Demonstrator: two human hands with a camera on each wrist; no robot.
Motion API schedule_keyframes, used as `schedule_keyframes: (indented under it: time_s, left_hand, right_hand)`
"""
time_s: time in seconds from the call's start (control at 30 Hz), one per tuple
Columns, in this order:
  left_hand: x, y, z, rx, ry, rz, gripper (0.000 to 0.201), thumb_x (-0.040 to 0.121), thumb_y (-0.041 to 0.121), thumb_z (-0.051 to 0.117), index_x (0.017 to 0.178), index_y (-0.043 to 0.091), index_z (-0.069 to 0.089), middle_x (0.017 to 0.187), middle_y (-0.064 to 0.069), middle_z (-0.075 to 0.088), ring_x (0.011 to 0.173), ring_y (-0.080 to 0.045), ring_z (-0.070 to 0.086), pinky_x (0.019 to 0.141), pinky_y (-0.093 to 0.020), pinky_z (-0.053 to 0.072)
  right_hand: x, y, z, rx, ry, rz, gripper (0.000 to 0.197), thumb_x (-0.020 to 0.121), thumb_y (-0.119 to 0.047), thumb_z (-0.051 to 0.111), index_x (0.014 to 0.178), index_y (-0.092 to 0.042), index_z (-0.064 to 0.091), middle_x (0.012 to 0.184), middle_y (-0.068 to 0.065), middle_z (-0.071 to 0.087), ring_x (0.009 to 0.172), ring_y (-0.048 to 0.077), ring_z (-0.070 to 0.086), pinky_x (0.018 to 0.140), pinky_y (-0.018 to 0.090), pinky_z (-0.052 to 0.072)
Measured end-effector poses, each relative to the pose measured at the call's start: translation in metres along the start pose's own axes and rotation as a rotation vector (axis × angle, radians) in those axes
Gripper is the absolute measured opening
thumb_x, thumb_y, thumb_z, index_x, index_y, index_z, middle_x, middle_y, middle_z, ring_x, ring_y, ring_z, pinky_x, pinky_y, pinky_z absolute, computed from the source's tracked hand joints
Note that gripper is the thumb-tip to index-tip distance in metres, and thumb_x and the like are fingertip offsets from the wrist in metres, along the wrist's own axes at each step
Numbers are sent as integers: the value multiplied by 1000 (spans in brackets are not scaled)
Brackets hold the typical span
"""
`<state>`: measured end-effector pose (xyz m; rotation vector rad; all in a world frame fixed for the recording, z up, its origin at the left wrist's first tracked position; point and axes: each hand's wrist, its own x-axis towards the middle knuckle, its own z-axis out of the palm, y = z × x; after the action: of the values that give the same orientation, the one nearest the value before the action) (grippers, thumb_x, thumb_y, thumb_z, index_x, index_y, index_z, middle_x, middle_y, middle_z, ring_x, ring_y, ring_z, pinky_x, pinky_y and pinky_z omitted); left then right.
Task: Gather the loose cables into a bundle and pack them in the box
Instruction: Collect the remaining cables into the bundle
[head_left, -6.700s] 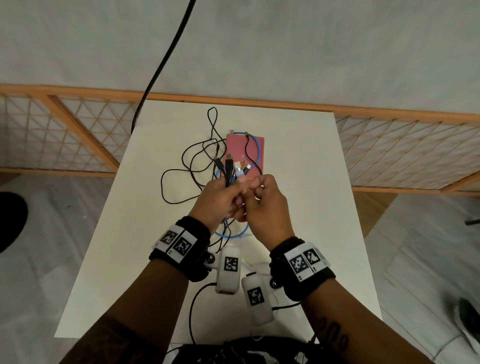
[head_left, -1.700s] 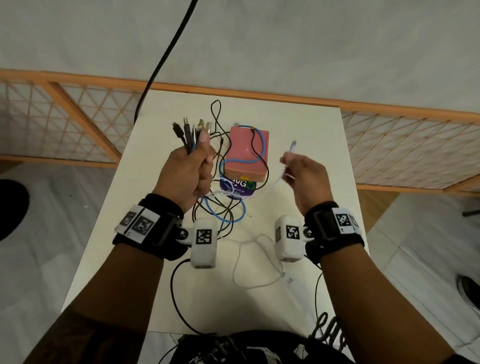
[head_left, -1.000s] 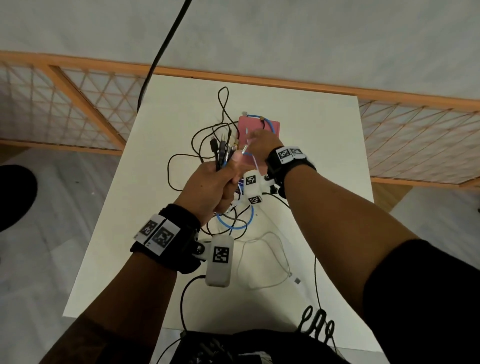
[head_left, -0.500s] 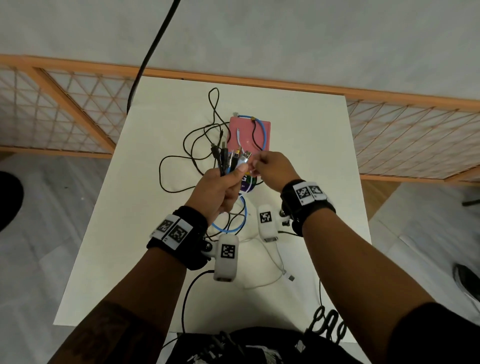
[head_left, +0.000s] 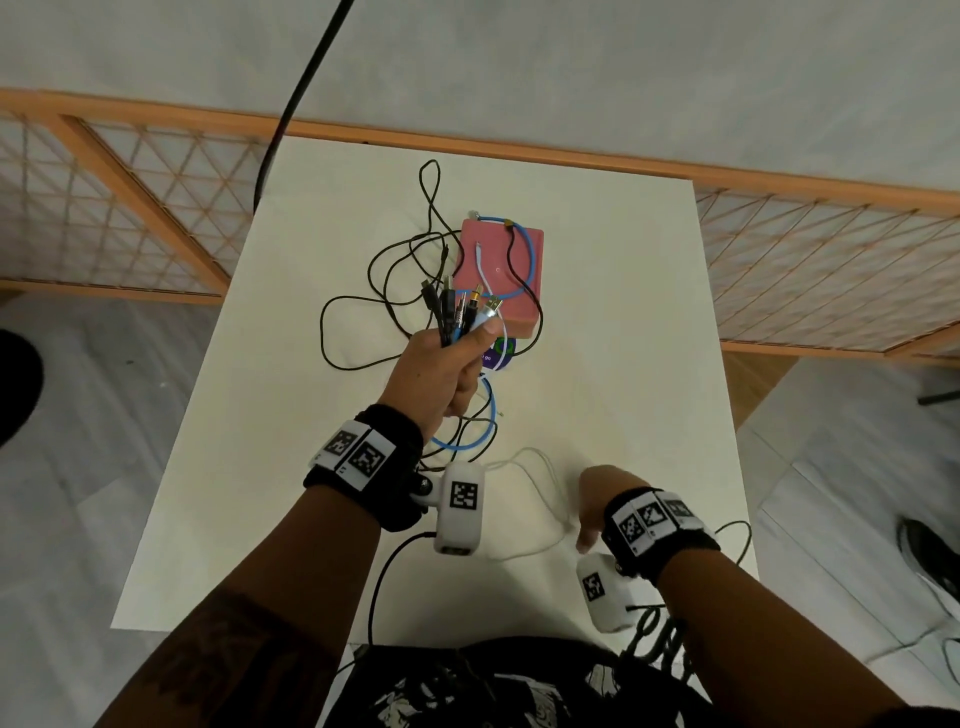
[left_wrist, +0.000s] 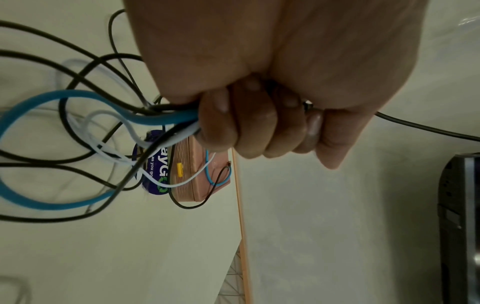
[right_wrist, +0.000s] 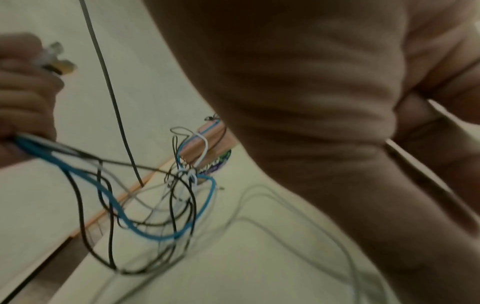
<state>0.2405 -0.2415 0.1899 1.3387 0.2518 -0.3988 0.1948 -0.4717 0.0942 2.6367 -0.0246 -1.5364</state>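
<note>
White table (head_left: 613, 364) fills mid-frame. Lower right, the right hand (head_left: 592, 499) reaches down toward a loose white cable (head_left: 540, 462); its grip cannot be told. At centre, the left hand (head_left: 441, 369) clamps the gathered cable ends (head_left: 462, 312). Beyond, the pink box (head_left: 498, 270) sits closed, cables draped over it. Judgement: bundling is partly done; packing is not started.
</note>
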Motion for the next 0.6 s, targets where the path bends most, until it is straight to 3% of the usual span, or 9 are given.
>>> schedule_keyframes:
  time_s: [0.13, 0.33, 0.5, 0.6]
  left_hand:
    - [-1, -4, 0, 24, 3, -14, 47, 97, 39, 65, 64, 27, 35, 57, 4, 22, 52, -17, 11, 53, -34, 9]
    - [-1, -10, 4, 6, -2, -44, 47, 98, 35, 66, 63, 27, 36, 57, 5, 22, 50, -15, 13, 47, -28, 12]
    - [-3, -10, 4, 35, -14, -41, 44, 99, 36, 65, 67, 25, 36, 57, 3, 22, 49, -15, 13, 44, -24, 15]
    - [-4, -7, 2, 28, 3, -51, 44, 99, 37, 65, 66, 26, 37, 57, 3, 21, 50, -16, 12, 46, -28, 12]
  right_hand:
    - [4, -5, 13, 35, 126, 29, 41, 72, -22, 87, 107, -12, 69, 113, 7, 71, 104, 27, 70, 81, 34, 56]
    - [10, -1, 7, 134, 243, -11, 32, 77, -25, 77, 106, -12, 70, 107, 7, 70, 97, 28, 70, 77, 32, 57]
    - [2, 9, -15, 203, 324, -105, 31, 80, -32, 74, 105, -14, 68, 109, 4, 68, 103, 26, 65, 82, 32, 54]
    - [-25, 20, -46, 380, 484, -212, 17, 78, -23, 74, 90, -17, 65, 96, 2, 71, 95, 24, 67, 75, 28, 50]
